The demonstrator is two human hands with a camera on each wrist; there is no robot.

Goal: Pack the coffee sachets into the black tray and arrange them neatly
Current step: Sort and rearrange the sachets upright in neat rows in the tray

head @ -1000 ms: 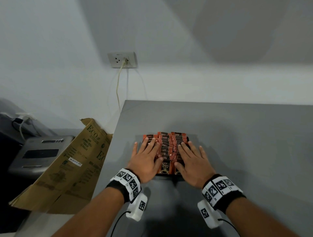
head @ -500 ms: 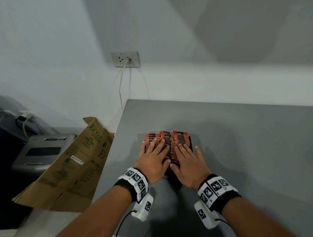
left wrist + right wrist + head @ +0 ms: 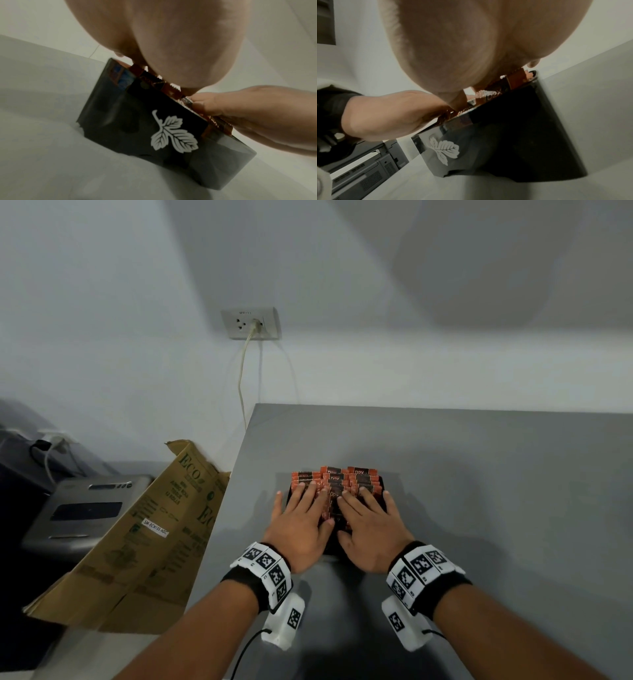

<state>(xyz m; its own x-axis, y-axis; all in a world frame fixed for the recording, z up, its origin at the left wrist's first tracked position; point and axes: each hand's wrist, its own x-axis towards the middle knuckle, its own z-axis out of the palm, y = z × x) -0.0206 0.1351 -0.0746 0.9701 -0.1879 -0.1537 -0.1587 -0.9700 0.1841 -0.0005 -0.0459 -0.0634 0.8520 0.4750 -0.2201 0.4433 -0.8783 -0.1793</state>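
Observation:
Orange-and-black coffee sachets [image 3: 346, 479] fill the black tray [image 3: 382, 486], which stands on the grey table. My left hand [image 3: 301, 517] lies flat on the left half of the sachets, fingers straight and spread. My right hand [image 3: 368, 517] lies flat on the right half the same way, thumbs nearly touching. In the left wrist view the black tray [image 3: 137, 128] shows a white leaf print on its near wall, with sachets [image 3: 171, 89] standing above the rim under the palm. The right wrist view shows the same tray [image 3: 513, 135] and sachets [image 3: 515, 81].
The grey table [image 3: 479, 508] spreads wide to the right and behind the tray. A flattened cardboard box [image 3: 144, 539] leans at the table's left edge, over a grey printer [image 3: 85, 508]. A wall socket with a cord [image 3: 250, 323] is behind.
Both hands have slid forward over the sachets and closer together, so more of the tray's near end is covered now.

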